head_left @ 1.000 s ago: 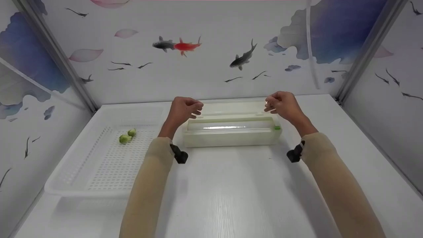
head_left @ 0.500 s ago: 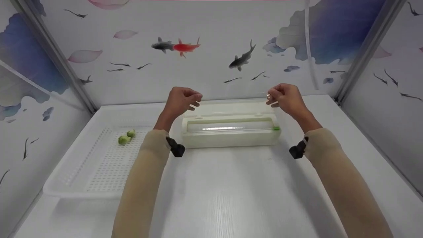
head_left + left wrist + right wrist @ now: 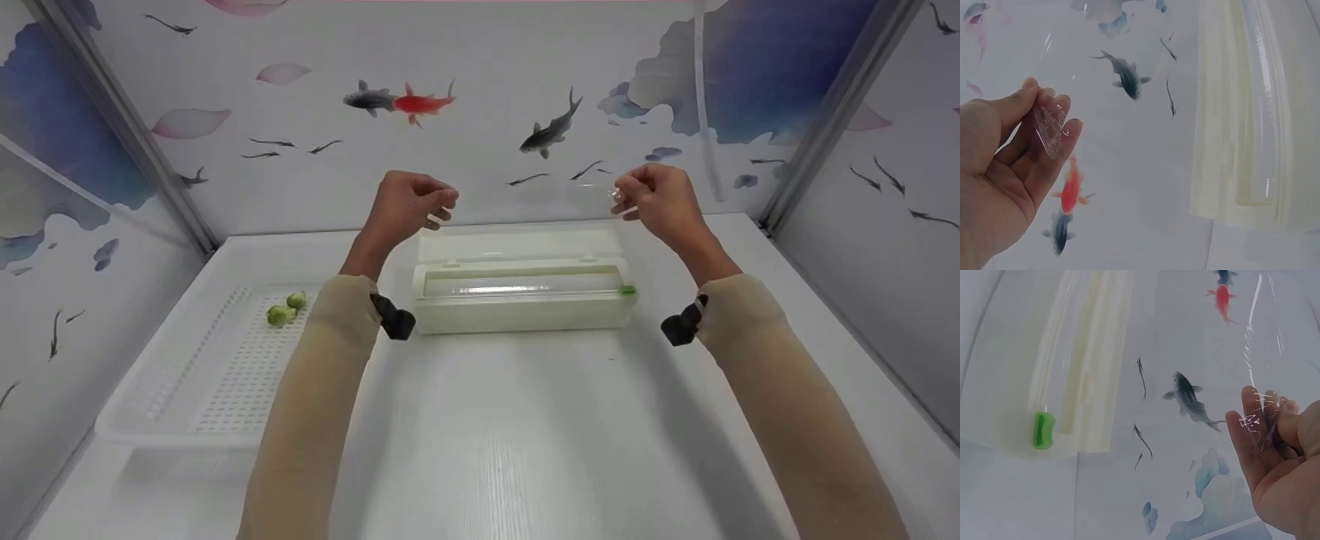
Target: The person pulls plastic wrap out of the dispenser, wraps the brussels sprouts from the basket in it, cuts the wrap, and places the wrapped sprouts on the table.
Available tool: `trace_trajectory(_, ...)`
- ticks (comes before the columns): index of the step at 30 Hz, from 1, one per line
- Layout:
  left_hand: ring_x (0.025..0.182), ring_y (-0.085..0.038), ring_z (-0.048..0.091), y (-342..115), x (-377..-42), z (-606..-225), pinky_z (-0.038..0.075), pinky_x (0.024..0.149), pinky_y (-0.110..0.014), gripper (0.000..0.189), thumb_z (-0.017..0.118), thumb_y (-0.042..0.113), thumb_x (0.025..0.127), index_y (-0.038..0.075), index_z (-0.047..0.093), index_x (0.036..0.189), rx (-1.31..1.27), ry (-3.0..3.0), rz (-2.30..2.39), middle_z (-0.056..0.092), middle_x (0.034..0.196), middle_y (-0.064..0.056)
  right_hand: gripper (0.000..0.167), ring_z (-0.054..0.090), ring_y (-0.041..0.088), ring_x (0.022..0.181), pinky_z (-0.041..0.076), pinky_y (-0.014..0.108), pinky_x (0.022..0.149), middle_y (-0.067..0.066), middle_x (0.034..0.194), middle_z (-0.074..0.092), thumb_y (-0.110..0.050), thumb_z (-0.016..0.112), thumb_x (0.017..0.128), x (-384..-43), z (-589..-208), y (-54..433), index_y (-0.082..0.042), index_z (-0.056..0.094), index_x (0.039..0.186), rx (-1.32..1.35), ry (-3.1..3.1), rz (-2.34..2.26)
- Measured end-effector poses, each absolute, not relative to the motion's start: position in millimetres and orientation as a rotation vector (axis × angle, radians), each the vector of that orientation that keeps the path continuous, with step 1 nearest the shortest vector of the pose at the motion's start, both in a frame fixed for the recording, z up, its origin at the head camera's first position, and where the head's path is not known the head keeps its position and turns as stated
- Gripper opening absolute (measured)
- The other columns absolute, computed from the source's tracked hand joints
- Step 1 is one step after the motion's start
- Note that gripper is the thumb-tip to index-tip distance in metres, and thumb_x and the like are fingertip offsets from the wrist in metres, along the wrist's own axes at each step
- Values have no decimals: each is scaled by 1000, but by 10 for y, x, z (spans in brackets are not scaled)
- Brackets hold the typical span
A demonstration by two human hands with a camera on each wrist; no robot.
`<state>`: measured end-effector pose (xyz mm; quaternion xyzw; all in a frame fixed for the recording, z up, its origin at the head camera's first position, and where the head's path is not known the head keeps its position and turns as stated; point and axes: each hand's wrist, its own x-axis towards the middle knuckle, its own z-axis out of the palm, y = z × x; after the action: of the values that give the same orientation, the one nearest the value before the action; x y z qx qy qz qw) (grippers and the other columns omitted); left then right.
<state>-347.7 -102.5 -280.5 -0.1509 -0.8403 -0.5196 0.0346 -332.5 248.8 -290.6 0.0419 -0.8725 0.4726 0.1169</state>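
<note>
A sheet of clear plastic wrap [image 3: 1258, 405] stretches between both hands, hard to see in the head view except for faint glints. My left hand [image 3: 409, 202] pinches one corner between thumb and fingers; the crumpled film [image 3: 1050, 129] shows in the left wrist view. My right hand [image 3: 654, 196] pinches the other corner. Below and between the hands stands the pale plastic wrap dispenser [image 3: 525, 316] with its lid [image 3: 517, 244] tipped back. The roll [image 3: 517, 285] shows inside it. A green slide cutter [image 3: 1044, 431] sits at the right end of its rail.
A white perforated basket [image 3: 150, 405] stands on the left, partly behind my left sleeve. Several small green Brussels sprouts [image 3: 279, 315] lie inside it. White panels [image 3: 480, 45] printed with fish enclose the white table [image 3: 510, 435] at the back and sides.
Both hands have risen above the dispenser and drifted slightly apart, holding the plastic wrap up with them. The dispenser, basket and sprouts have stayed in place.
</note>
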Motion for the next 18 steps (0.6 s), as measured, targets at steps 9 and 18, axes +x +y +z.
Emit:
trace_trajectory(9,88,-17,71,-1017,-3478,-2599,62,80,-28,23,62,21,100,4,74,112,-448,-2588,-1540,73,107,-15,26,69,2,79,59,16,78,-1,92,63,-25,52,105,-3300,-2678,2443,-4,62,117,109,-2535,1351)
trace_trajectory(18,89,-17,71,-979,-3466,-2399,62,81,-27,25,62,23,100,5,74,113,-426,-2539,-1498,73,107,-13,24,69,2,79,59,15,78,-5,90,62,-26,53,104,-3296,-2461,2429,-7,63,116,98,-2502,1333)
